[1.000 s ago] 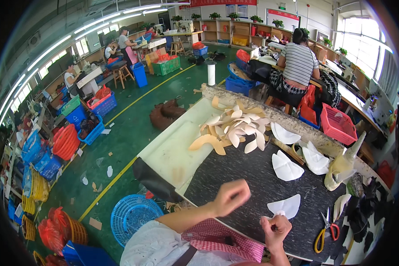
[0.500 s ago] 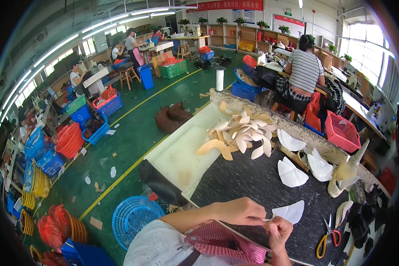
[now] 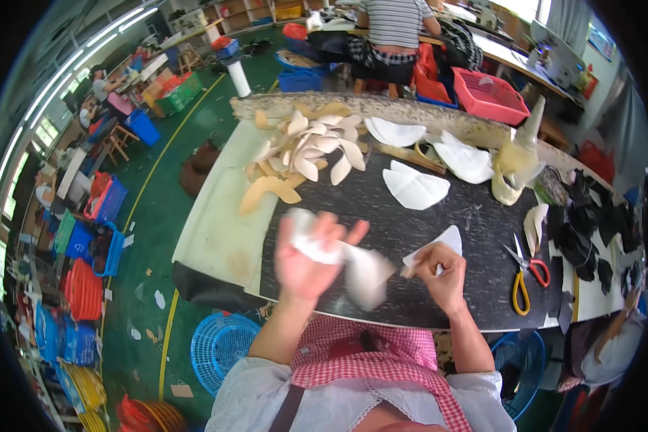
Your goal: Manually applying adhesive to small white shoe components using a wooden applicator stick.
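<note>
Handling white material (image 3: 367,279) above a black tabletop (image 3: 475,288).
Gripping it, blurred, in the left hand (image 3: 306,271); curling the right hand (image 3: 443,277) at a pointed white piece (image 3: 449,237), cannot tell if pinching, left of scissors (image 3: 523,265) and an unreadable poster (image 3: 601,41).

No lettering or numbers can be read here.
</note>
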Demonstrator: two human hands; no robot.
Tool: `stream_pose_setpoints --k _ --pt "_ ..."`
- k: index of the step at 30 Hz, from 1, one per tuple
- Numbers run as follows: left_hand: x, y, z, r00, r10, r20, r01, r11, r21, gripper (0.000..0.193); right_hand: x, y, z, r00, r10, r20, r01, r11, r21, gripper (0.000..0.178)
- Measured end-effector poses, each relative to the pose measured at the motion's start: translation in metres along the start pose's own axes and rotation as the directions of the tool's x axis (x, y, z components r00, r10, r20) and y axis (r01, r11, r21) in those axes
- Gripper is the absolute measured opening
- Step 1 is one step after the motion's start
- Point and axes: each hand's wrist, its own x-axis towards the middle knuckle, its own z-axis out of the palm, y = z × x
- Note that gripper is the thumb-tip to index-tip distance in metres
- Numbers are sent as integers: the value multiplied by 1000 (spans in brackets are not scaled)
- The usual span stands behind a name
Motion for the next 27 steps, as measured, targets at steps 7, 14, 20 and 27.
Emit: stream_pose_setpoints --k 7,14,20,27 --pt "-13 10 -4 980 148 135 -197 831 521 37 -38 -53 -27 787 -213 579 368 915 -165 24" --pt "-35 -38 -11 996 68 53 -86 804 588 36 -14 -42 29 987 -54 148 68 993 -91 51" --pt "-33 -17 -14 999 37 -7 -37 998 59 36 -33 -25 9 991 41 128 -62 985 161 12" --pt "-30 30 -18 968 251 -10 -238 927 289 36 -66 -29 -46 645 -76 760 134 991 -14 15"
